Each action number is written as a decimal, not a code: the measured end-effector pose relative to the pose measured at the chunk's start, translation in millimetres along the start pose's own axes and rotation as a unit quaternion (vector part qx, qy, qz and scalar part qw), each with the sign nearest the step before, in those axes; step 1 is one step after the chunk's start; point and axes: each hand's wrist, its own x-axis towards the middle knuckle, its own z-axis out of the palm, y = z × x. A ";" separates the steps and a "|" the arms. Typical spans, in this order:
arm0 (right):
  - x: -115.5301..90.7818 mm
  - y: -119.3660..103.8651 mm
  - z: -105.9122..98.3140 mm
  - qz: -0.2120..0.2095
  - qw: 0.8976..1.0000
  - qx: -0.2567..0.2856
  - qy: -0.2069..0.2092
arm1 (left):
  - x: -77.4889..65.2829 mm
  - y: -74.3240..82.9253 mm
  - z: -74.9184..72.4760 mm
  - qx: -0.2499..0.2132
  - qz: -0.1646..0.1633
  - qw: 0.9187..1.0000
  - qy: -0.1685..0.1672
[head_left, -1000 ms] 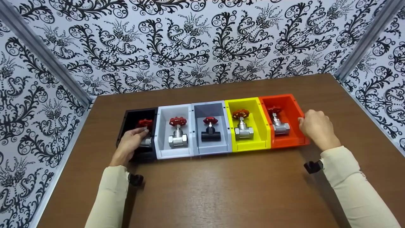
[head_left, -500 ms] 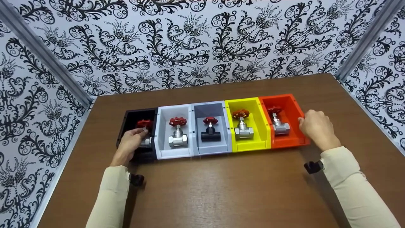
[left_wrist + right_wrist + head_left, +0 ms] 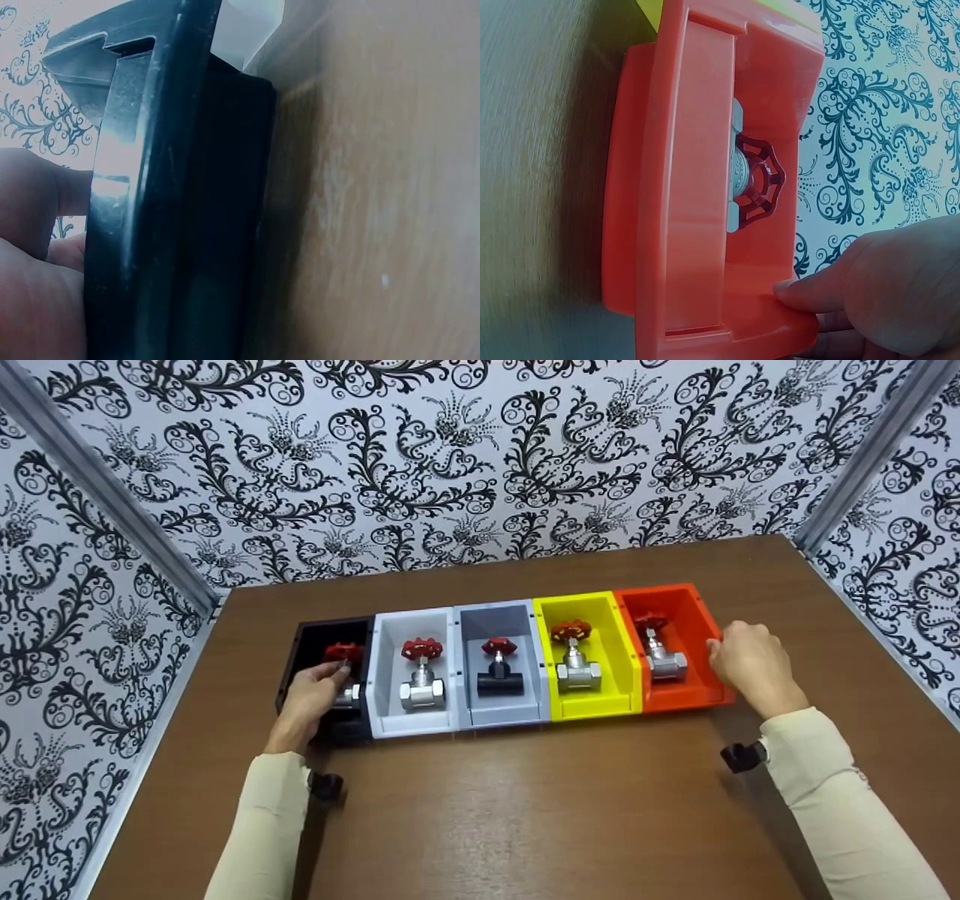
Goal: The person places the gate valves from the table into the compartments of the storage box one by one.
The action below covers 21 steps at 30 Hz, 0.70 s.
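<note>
My left hand reaches over the black bin, fingers and thumb pinching the neck of a valve with a red handwheel. The hand hides part of its silver body. In the left wrist view the wall of the black bin covers the fingertips. My right hand grips the right wall of the red-orange bin; in the right wrist view its thumb lies inside the rim, fingers outside. A silver valve with a red handwheel stands in that bin.
Between them, joined in a row, stand a white bin, a grey bin and a yellow bin. They hold a silver valve, a black-bodied valve and another silver valve. Patterned walls enclose the brown table.
</note>
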 end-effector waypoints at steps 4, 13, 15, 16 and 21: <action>-0.8 0.0 0.3 -0.004 1.000 -0.002 0.005 | 0.8 -1.4 0.6 0.002 0.006 1.000 0.005; -0.2 -0.2 0.0 0.001 1.000 0.000 -0.002 | 1.0 -2.3 3.2 0.007 0.014 1.000 0.018; -0.1 0.1 0.1 0.001 1.000 0.001 -0.002 | 0.5 -1.7 3.4 0.005 0.015 1.000 0.019; 0.0 0.2 0.1 0.000 1.000 0.000 -0.002 | 0.3 -1.5 3.5 0.004 0.016 1.000 0.019; 0.8 0.7 0.1 0.001 1.000 -0.001 -0.006 | 0.0 -0.7 3.6 0.005 0.017 1.000 0.021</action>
